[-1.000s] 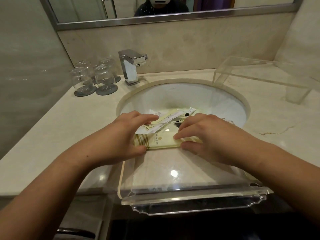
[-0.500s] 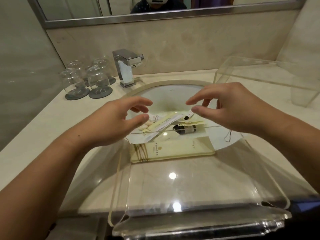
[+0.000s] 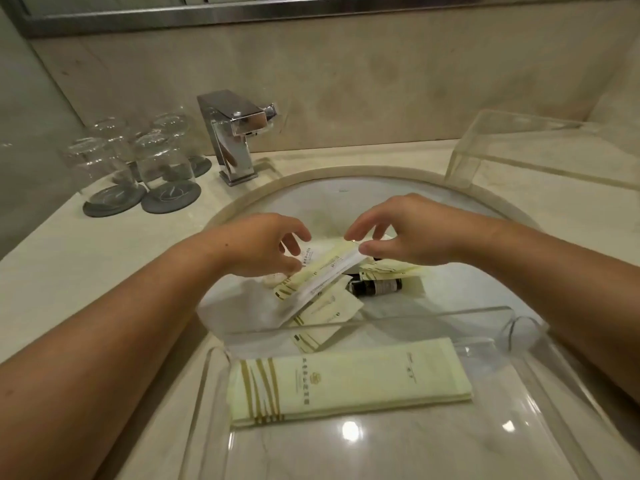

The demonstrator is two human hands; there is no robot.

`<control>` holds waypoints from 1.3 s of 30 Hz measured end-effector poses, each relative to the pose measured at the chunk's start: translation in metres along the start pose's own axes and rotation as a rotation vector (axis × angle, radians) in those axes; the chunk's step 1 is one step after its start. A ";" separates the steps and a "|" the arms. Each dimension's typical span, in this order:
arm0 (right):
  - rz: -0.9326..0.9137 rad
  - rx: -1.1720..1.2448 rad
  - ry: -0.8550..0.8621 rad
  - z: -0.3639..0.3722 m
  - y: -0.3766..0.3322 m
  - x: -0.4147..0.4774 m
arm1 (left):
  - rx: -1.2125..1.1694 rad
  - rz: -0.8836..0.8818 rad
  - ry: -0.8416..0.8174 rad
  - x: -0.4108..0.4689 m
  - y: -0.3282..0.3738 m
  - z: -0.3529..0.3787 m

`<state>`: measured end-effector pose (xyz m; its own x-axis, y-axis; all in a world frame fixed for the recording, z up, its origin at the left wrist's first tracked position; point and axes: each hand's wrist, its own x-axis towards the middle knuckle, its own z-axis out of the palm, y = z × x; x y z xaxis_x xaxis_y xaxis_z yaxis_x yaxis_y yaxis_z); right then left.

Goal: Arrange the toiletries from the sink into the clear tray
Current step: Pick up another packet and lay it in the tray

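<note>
Both over the sink (image 3: 467, 216): left hand (image 3: 256, 247) and right hand (image 3: 408, 233), fingers curled, pinching opposite ends of a long white packet (image 3: 325, 277) lying slantwise on the heap of pale yellow sachets (image 3: 332, 306). Beside that heap, a small dark bottle (image 3: 375, 287) on its side in the basin. Nearer, in the clear tray (image 3: 207, 393) on the desk (image 3: 69, 265), one long pale yellow packet (image 3: 346, 379) lying flat. At back left, faucet (image 3: 235, 133) and upturned glasses (image 3: 131, 161).
</note>
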<state>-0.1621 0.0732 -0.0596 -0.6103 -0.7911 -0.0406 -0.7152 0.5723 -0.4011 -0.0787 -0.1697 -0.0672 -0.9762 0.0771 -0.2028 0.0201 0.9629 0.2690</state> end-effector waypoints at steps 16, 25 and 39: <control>-0.023 -0.067 -0.312 0.046 0.026 0.057 | 0.068 -0.133 -0.213 0.063 -0.013 0.031; -0.001 -0.032 -0.275 0.040 0.024 0.054 | 0.051 -0.089 -0.229 0.067 -0.009 0.041; 0.121 -0.156 -0.272 0.038 0.026 0.051 | 0.046 -0.065 -0.289 0.062 0.002 0.045</control>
<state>-0.1991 0.0400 -0.1071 -0.5957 -0.7319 -0.3307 -0.6995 0.6752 -0.2343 -0.1294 -0.1509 -0.1216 -0.8741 0.0785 -0.4794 -0.0247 0.9784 0.2054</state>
